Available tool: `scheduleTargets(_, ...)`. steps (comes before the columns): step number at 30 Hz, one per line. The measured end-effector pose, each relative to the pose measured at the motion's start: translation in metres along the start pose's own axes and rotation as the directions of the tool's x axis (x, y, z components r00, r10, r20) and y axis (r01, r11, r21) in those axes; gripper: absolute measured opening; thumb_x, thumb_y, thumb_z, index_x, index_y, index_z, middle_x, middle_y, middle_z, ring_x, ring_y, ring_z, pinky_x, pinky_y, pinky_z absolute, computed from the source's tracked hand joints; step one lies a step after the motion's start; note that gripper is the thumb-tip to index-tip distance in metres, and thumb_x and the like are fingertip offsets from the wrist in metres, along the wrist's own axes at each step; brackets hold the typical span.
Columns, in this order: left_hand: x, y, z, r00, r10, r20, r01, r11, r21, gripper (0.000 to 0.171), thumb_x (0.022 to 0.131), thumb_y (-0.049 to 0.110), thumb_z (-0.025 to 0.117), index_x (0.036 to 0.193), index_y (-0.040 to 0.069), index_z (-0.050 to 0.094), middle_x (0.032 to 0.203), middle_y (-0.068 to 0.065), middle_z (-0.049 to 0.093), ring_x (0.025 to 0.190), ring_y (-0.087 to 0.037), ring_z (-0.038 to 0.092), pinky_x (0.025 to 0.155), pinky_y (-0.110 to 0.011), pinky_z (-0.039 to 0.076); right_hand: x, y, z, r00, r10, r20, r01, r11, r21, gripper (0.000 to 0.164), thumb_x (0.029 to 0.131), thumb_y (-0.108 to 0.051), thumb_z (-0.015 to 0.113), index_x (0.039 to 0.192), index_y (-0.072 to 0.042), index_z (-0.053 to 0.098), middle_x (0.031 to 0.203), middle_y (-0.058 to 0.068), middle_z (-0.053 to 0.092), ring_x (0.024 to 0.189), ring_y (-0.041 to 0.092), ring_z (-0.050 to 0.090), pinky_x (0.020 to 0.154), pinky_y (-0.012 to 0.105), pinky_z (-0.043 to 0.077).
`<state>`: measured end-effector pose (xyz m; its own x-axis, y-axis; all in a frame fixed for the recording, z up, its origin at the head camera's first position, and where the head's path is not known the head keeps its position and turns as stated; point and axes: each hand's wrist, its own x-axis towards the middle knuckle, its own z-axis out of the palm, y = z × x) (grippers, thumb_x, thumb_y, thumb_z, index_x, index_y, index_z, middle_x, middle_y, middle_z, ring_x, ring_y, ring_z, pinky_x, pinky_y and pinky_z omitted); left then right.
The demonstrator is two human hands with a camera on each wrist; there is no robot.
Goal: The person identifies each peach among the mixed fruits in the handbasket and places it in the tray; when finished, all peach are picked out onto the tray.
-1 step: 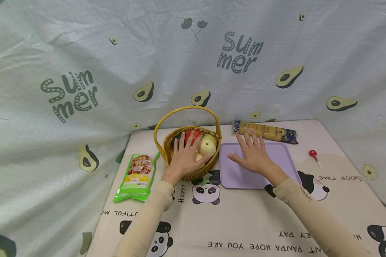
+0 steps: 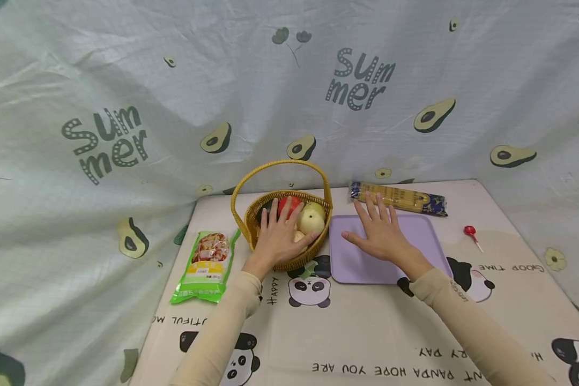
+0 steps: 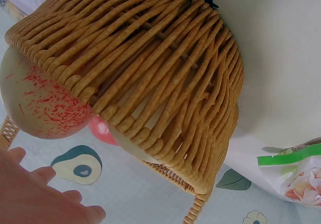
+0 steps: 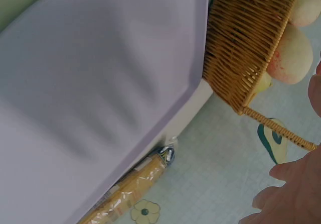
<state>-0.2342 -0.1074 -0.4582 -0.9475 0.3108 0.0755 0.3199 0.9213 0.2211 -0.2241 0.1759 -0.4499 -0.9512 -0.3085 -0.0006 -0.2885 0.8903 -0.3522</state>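
Note:
My left hand [image 2: 277, 241] is held over the near side of a wicker basket [image 2: 296, 261], fingers spread and straight. Inside the basket sit a red fruit [image 2: 291, 202], pale round fruits [image 2: 311, 221] and something dark green, partly covered by that hand. In the left wrist view a peach-like fruit [image 3: 42, 98] with red speckles bulges past the rim. My right hand [image 2: 382, 236] hovers above a lilac tray [image 2: 357, 268], its fingers also spread, and casts a shadow on it in the right wrist view. Neither hand grips anything.
Left of the basket lies a green food packet [image 2: 205, 268]. A clear-and-blue pack of noodles [image 2: 400, 198] rests behind the tray, and a red lollipop [image 2: 470, 230] is to its right. The basket's tall handle [image 2: 280, 164] arches up. A printed curtain [image 2: 251, 80] hangs behind the table.

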Motion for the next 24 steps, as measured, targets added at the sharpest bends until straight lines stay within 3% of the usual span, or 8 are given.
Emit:
scheduleTargets(8, -0.002, 0.002, -0.004, 1.000, -0.010, 0.003, 0.010, 1.000, -0.015, 0.091, 0.094, 0.079, 0.043, 0.168, 0.032, 0.017, 0.177, -0.003, 0.008, 0.163, -0.037, -0.008, 0.130, -0.063, -0.002, 0.000, -0.006, 0.001, 1.000, -0.009, -0.003, 0.009, 1.000, 0.016, 0.094, 0.101, -0.063, 0.052, 0.168, -0.012, 0.009, 0.174, 0.019, -0.011, 0.160, 0.044, -0.016, 0.126, 0.071, -0.007)
scheduleTargets(12, -0.010, 0.001, -0.010, 1.000, -0.017, -0.019, 0.016, 0.999, -0.037, 0.093, 0.094, 0.078, 0.046, 0.168, 0.030, 0.018, 0.177, -0.005, 0.008, 0.163, -0.038, -0.004, 0.131, -0.062, 0.001, 0.000, -0.012, 0.001, 0.999, -0.034, -0.037, 0.036, 0.998, 0.056, 0.090, 0.102, -0.059, 0.055, 0.167, -0.009, 0.017, 0.174, 0.023, -0.001, 0.160, 0.048, -0.004, 0.125, 0.073, 0.009)
scheduleTargets(15, -0.023, -0.003, -0.014, 0.997, -0.023, -0.078, 0.017, 0.997, -0.077, 0.093, 0.093, 0.074, 0.055, 0.166, 0.026, 0.023, 0.175, -0.011, 0.013, 0.162, -0.041, 0.005, 0.130, -0.063, 0.009, 0.002, -0.021, -0.001, 0.996, -0.071, -0.062, 0.079, 0.989, 0.126, 0.084, 0.102, -0.053, 0.059, 0.164, -0.007, 0.026, 0.172, 0.025, 0.015, 0.157, 0.051, 0.015, 0.122, 0.072, 0.025)
scheduleTargets(19, -0.050, -0.016, -0.016, 0.981, -0.046, -0.190, 0.021, 0.991, -0.133, 0.090, 0.088, 0.068, 0.066, 0.155, 0.017, 0.037, 0.160, -0.017, 0.029, 0.149, -0.040, 0.025, 0.121, -0.060, 0.030, 0.010, -0.037, 0.000, 0.984, -0.149, -0.098, 0.167, 0.965, 0.203, 0.072, 0.102, -0.045, 0.064, 0.157, -0.005, 0.040, 0.162, 0.024, 0.039, 0.148, 0.047, 0.039, 0.116, 0.066, 0.039)
scheduleTargets(22, -0.070, -0.029, -0.013, 0.962, -0.118, -0.246, 0.067, 0.976, -0.205, 0.086, 0.084, 0.066, 0.074, 0.140, 0.008, 0.042, 0.138, -0.018, 0.037, 0.127, -0.037, 0.034, 0.106, -0.053, 0.037, 0.016, -0.054, 0.001, 0.965, -0.232, -0.122, 0.255, 0.938, 0.234, 0.064, 0.100, -0.037, 0.069, 0.150, -0.003, 0.049, 0.149, 0.022, 0.052, 0.134, 0.041, 0.055, 0.109, 0.060, 0.049)
scheduleTargets(24, -0.079, -0.039, -0.010, 0.947, -0.202, -0.251, 0.125, 0.948, -0.294, 0.086, 0.081, 0.064, 0.079, 0.130, 0.005, 0.039, 0.127, -0.017, 0.035, 0.118, -0.035, 0.033, 0.099, -0.049, 0.036, 0.020, -0.067, 0.003, 0.948, -0.295, -0.120, 0.315, 0.921, 0.229, 0.060, 0.099, -0.035, 0.072, 0.146, -0.003, 0.054, 0.143, 0.021, 0.056, 0.123, 0.038, 0.062, 0.103, 0.055, 0.054)
